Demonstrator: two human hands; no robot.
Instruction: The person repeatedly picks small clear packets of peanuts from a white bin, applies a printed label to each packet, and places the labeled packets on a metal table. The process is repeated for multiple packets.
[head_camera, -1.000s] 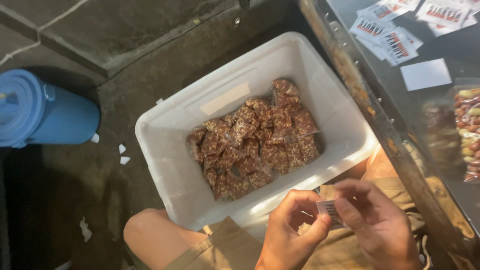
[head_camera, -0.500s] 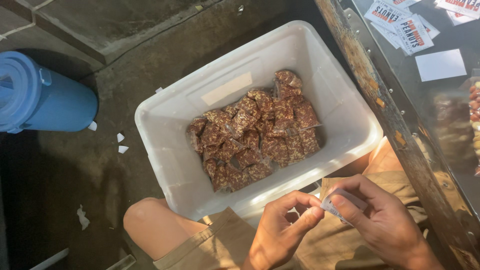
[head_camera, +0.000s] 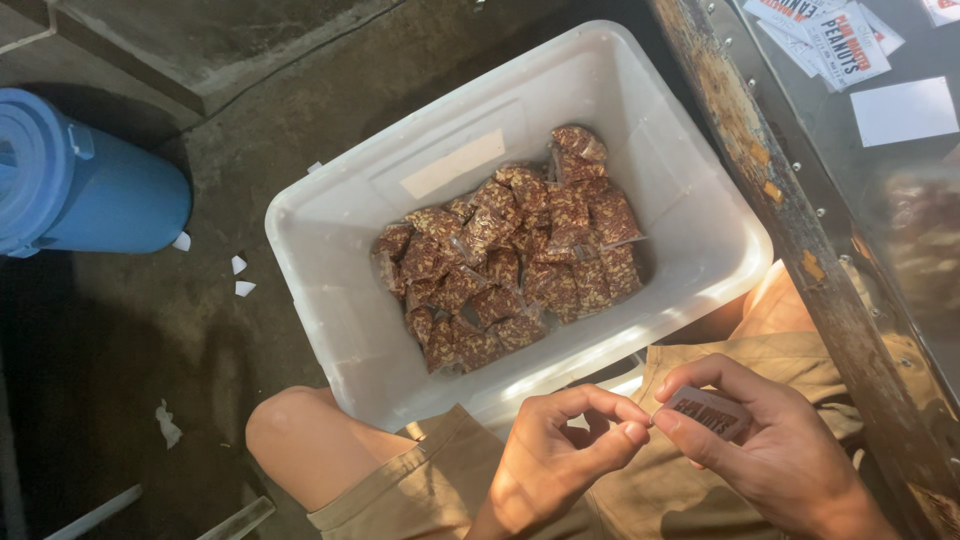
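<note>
Here the right hand (head_camera: 780, 450) pinches a small printed label (head_camera: 708, 412) over the lap while the left hand (head_camera: 560, 460) fingers close on its edge, beside the white bin (head_camera: 330, 300) of peanut packets (head_camera: 510, 260).

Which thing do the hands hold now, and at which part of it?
The right hand holds a small printed label between thumb and fingers, along its long edges. The left hand pinches near its left end; contact is unclear.

There was one white bin (head_camera: 330, 260). Inside it lay many small peanut bags (head_camera: 510, 260), too many to count. Left of the bin stood one blue jug (head_camera: 80, 180). Below the bin, two hands (head_camera: 560, 460) (head_camera: 780, 450) held one small label (head_camera: 708, 412).
</note>
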